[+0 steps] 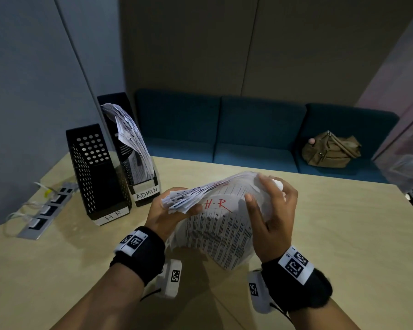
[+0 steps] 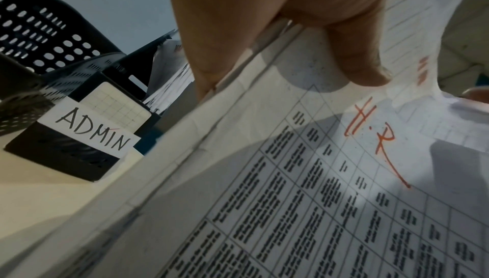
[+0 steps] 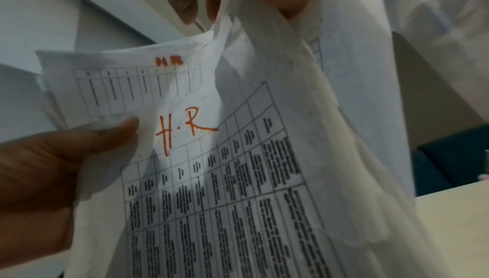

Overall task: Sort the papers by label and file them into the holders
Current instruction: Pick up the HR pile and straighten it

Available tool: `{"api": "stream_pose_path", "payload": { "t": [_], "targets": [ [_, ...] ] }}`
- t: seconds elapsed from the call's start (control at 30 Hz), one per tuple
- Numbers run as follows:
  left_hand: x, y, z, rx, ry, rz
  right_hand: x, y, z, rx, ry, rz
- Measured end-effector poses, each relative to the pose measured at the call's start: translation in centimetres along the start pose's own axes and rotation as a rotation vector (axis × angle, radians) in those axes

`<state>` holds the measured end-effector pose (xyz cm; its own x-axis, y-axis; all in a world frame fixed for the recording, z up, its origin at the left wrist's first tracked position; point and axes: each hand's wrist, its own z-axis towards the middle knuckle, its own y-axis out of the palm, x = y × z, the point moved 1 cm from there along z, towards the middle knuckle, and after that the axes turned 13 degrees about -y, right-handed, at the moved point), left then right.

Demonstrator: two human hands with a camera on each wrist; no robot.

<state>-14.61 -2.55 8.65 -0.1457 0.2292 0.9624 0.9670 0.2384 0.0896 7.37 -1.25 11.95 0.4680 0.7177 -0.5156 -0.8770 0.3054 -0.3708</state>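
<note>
both hands grip one stack of papers (image 1: 215, 210) above a pale wooden table (image 1: 331, 234): left hand (image 1: 167, 210) pinching its left edge, right hand (image 1: 272, 210) curling sheets back. beyond-left stand the hr holder (image 1: 98, 172) and admin holder (image 1: 139, 163); behind, a blue sofa (image 1: 248, 129).

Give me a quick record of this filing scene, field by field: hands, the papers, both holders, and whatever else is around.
left hand: grips the paper stack's left edge
right hand: lifts the upper sheets of the paper stack
exposed sheet: red "H.R" above a printed table
HR holder: no papers visible in it
ADMIN holder: holds curled papers
table: light wood, holders at its far left
power strip: left of the HR holder
bag: brown, on the blue bench
</note>
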Motion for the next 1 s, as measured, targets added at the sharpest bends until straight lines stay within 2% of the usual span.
{"api": "stream_pose_path", "payload": {
  "t": [0.23,0.57,0.63,0.73,0.8,0.87,0.93,1.0],
  "targets": [
    [-0.1,0.0,0.2,-0.008,-0.033,-0.067,0.0,0.0,0.2,-0.014,-0.045,-0.022],
    [-0.2,-0.1,-0.3,-0.004,0.028,-0.103,1.0,-0.3,-0.3,-0.127,-0.047,-0.079],
    [-0.2,0.0,-0.6,-0.006,0.049,-0.150,1.7,-0.5,-0.8,-0.135,0.065,-0.037],
    [-0.6,-0.6,-0.1,0.054,0.062,-0.170,3.8,-0.3,-2.2,-0.100,0.470,0.172],
    [-0.9,-1.0,0.4,0.086,0.060,-0.192,6.0,0.4,-3.7,-0.090,0.656,0.299],
    [-1.0,-1.1,0.5,0.086,0.063,-0.225,7.4,1.3,-4.8,-0.055,0.821,0.529],
    [-0.8,-1.0,0.3,0.050,0.055,-0.213,7.3,2.0,-4.8,-0.060,0.834,0.701],
    [-0.5,-0.9,-0.3,-0.014,0.020,-0.165,6.6,2.5,-3.8,-0.091,0.753,0.730]
  ]
}}
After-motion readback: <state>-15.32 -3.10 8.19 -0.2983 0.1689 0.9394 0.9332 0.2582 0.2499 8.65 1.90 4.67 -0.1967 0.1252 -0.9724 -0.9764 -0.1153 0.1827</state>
